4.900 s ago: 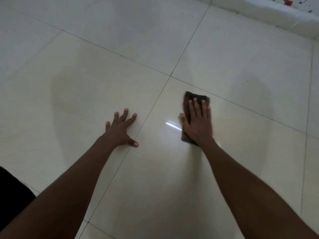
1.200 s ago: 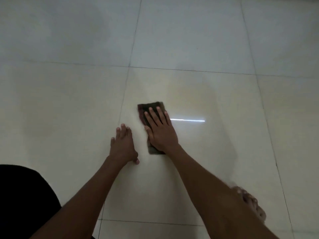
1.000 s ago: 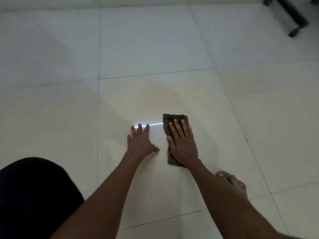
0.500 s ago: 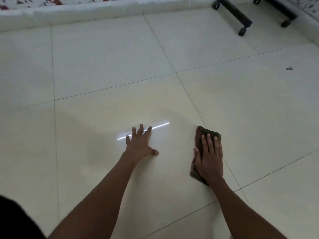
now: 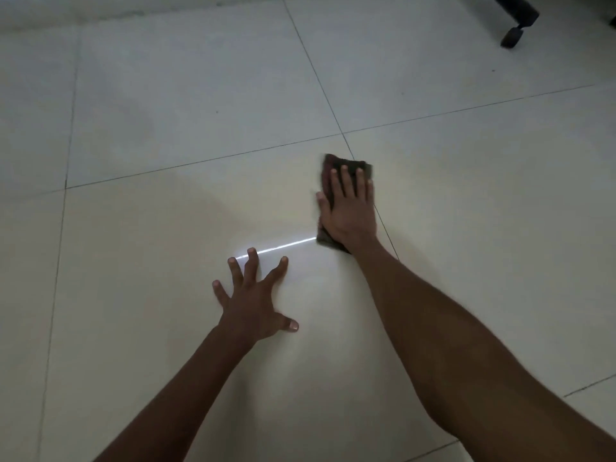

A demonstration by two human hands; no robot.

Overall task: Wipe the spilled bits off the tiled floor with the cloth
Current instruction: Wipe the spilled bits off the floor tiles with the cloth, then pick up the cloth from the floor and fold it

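- Dark brown folded cloth (image 5: 333, 168) is lying flat on the glossy cream tiled floor (image 5: 166, 211), right by the spot where four tiles meet, just left of one grout line and a bit below the crossing one.
- Right hand (image 5: 350, 211) sits flat on top of it, palm down, fingers straight and close together, thumb out to the left. It's pressing the cloth down, not curled round it. The cloth pokes out past the fingertips and under the wrist.
- Left hand (image 5: 253, 305) is planted on the bare tile nearer the person and to the left, well apart from the cloth, fingers spread wide, holding nothing.
- A thin bright streak of reflected light (image 5: 283, 246) runs across the tile from the left hand's fingertips to the near edge of the cloth.
- A couple of tiny dark specks (image 5: 217, 112) sit on the far tiles, too small to tell what they are.
- Top right corner has a black furniture leg with a caster wheel (image 5: 510, 36) standing on the floor.
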